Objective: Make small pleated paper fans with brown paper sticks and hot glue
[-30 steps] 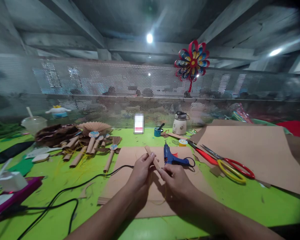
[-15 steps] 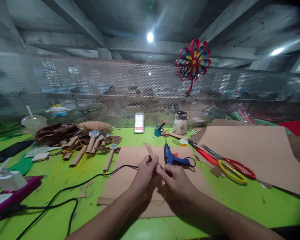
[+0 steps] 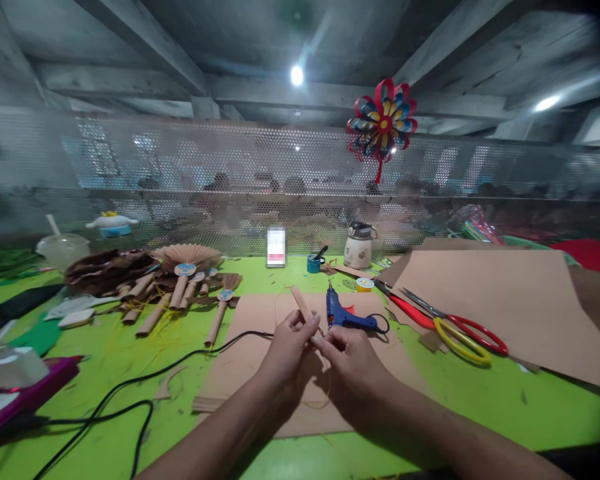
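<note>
My left hand [image 3: 293,340] is closed round a narrow strip of brown kraft paper [image 3: 301,301], which sticks up past the fingers. Pressed against the strip's lower end, the thumb and fingers of my right hand [image 3: 349,350] pinch it close to the left fingertips. A thin yellow thread [image 3: 329,390] loops down below both hands. Under them lies a stack of brown paper sheets [image 3: 245,360]. Just beyond my right hand, a blue glue gun [image 3: 347,315] rests on the sheets. What the fingertips cover is hidden.
Paper fans with rolled handles [image 3: 180,290] lie at the left, near a purple power strip [image 3: 55,383]. A black cable [image 3: 165,363] crosses the green table. Scissors [image 3: 460,333] and large brown paper [image 3: 495,287] are at the right. A phone, teal jar [image 3: 313,263] and flask [image 3: 357,250] stand behind.
Both hands keep nearly the same hold on the paper strip. The whole view has shifted slightly, so things appear a little further left.
</note>
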`<move>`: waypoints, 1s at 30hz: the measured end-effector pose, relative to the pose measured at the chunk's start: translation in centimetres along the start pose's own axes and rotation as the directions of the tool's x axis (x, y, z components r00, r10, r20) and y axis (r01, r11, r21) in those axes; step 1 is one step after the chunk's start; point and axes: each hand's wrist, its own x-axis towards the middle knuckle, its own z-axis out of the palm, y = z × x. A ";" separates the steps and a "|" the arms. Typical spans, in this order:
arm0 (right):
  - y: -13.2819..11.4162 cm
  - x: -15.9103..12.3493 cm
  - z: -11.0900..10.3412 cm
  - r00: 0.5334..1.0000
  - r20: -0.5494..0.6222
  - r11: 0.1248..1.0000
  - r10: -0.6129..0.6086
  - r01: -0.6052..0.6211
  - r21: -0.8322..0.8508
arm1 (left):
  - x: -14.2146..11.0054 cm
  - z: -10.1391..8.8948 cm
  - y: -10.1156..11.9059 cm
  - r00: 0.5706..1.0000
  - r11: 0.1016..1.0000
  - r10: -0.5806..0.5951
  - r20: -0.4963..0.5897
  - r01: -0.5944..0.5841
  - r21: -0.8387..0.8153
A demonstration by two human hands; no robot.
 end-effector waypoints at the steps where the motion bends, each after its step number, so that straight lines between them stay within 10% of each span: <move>1: 0.0 0.0 0.0 1.000 0.003 1.000 0.009 -0.009 0.013 | -0.2 0.2 0.2 1.000 0.999 -0.028 0.014 0.028 -0.016; 30: -0.9 -0.2 -0.1 0.999 0.036 1.000 -0.012 0.013 -0.009 | 0.8 -0.7 1.2 0.999 0.998 0.012 -0.033 -0.010 0.062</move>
